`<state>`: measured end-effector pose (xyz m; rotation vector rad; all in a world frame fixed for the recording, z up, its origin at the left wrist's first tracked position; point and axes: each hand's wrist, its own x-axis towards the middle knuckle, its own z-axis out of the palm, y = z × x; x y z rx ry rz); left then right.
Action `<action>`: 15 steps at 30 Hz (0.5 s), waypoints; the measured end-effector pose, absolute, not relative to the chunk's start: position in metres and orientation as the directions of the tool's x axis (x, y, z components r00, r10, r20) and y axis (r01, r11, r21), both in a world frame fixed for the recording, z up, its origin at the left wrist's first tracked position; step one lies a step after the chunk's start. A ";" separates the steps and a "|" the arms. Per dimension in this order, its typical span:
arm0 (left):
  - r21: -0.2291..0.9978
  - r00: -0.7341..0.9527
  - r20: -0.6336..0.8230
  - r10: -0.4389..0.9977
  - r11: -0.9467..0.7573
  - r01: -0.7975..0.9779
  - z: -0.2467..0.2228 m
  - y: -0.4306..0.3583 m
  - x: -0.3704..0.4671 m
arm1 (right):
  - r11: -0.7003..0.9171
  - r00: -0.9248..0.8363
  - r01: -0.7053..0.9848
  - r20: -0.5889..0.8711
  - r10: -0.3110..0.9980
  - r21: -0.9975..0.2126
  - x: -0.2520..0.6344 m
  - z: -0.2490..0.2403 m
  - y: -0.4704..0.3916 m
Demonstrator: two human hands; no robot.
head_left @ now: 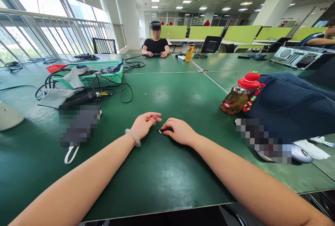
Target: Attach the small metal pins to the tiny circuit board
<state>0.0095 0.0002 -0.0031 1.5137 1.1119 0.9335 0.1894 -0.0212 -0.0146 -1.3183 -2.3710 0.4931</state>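
Observation:
My right hand (180, 130) rests low over the green tabletop. Its thumb and index finger close on a small black object (159, 131) with a shiny light spot, too small to name and partly hidden by the fingertips. Just to the left, my left hand (143, 125) hovers with fingers stretched forward and the thumb close beside them. Nothing shows in it, and its fingertips are a little apart from the black object. A pale translucent bangle (133, 137) circles my left wrist.
At left stand a green basket (104, 79) with cables and gloves, and a dark pouch (81, 126) with a white strap. At right are a red-lidded bottle (234, 98), dark blue cloth (290, 104) and a grey mouse (300, 153). A person (156, 46) sits opposite.

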 end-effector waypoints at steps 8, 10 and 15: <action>0.942 0.246 0.017 0.969 -0.098 0.322 -0.007 0.003 0.011 | 0.553 -0.498 0.742 0.240 0.833 -0.379 0.176 -0.013 -0.027; 0.938 0.251 0.018 0.968 -0.104 0.331 -0.009 0.005 0.010 | 0.572 -0.525 0.738 0.230 0.820 -0.358 0.172 -0.012 -0.028; 0.943 0.264 0.010 0.965 -0.096 0.318 -0.008 0.006 0.008 | 0.586 -0.523 0.669 0.272 0.808 -0.457 0.177 -0.010 -0.026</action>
